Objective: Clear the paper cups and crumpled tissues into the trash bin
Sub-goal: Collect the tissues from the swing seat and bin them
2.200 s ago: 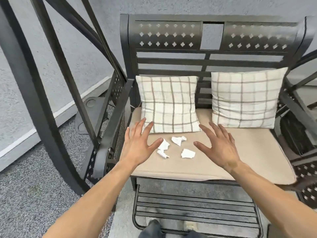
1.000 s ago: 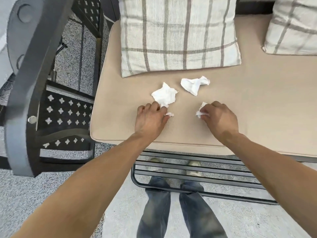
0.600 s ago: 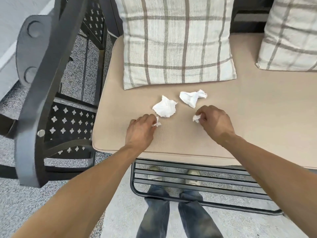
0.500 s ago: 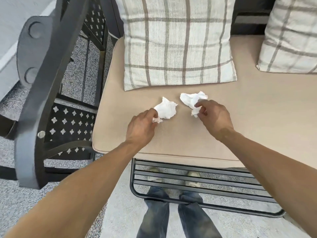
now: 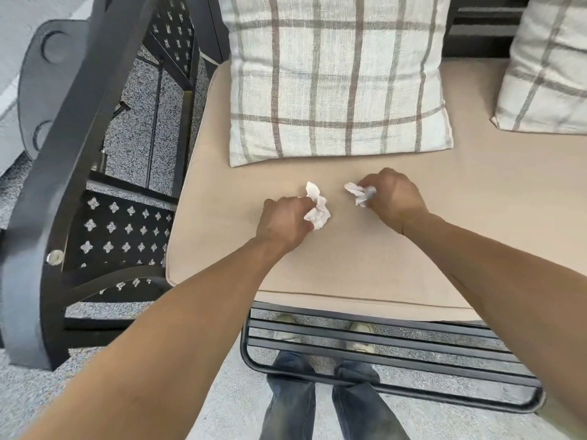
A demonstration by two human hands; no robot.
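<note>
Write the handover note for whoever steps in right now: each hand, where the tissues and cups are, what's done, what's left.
Left hand: closed on a crumpled tissue, most of it sticking out past the fingers, low over the tan seat cushion.
Right hand: closed on another crumpled tissue wad, also just above the cushion.
Loose tissues: none visible on the cushion in front of the plaid pillow.
Paper cups and trash bin: not in view.
Done: tissues gathered into both hands.
Left: carry both handfuls to the bin and drop them, then find and clear the cups.
</note>
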